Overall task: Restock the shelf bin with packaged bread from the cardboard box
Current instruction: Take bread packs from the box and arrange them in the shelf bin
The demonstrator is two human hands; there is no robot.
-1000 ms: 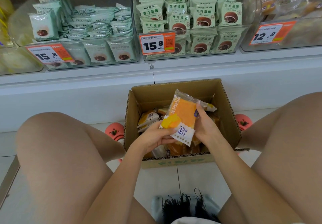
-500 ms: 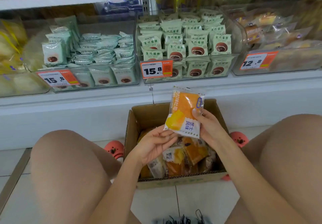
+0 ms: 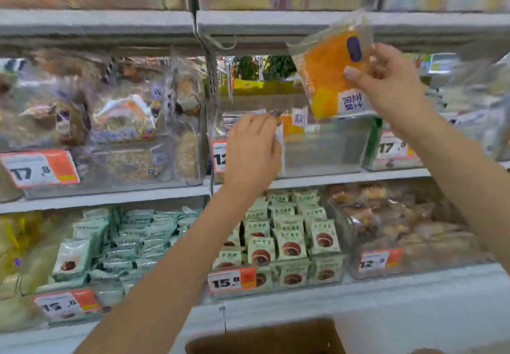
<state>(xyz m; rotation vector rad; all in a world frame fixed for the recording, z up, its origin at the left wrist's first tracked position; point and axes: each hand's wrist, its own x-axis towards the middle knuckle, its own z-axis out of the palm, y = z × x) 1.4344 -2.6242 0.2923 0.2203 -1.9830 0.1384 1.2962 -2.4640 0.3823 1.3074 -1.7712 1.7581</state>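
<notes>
My right hand (image 3: 386, 83) pinches an orange bread packet (image 3: 328, 78) with a white label and holds it up in front of the middle shelf, just above the clear shelf bin (image 3: 331, 147). This bin is mostly bare, with a few similar packets (image 3: 292, 122) at its back left. My left hand (image 3: 251, 149) is at the bin's front left, covering part of its price tag, with its fingers curled over the front rim. The top of the open cardboard box (image 3: 265, 337) shows at the bottom edge.
Left of the bin stands a full clear bin of bagged bread (image 3: 116, 127) tagged 17.8. The shelf below carries bins of pale green snack packs (image 3: 289, 238) and wrapped buns (image 3: 400, 221). A metal shelf upright (image 3: 211, 78) runs beside the left hand.
Both hands have risen from over the box to the middle shelf. The right hand carried the packet up alone. The left hand let go of it and took the bin's front rim.
</notes>
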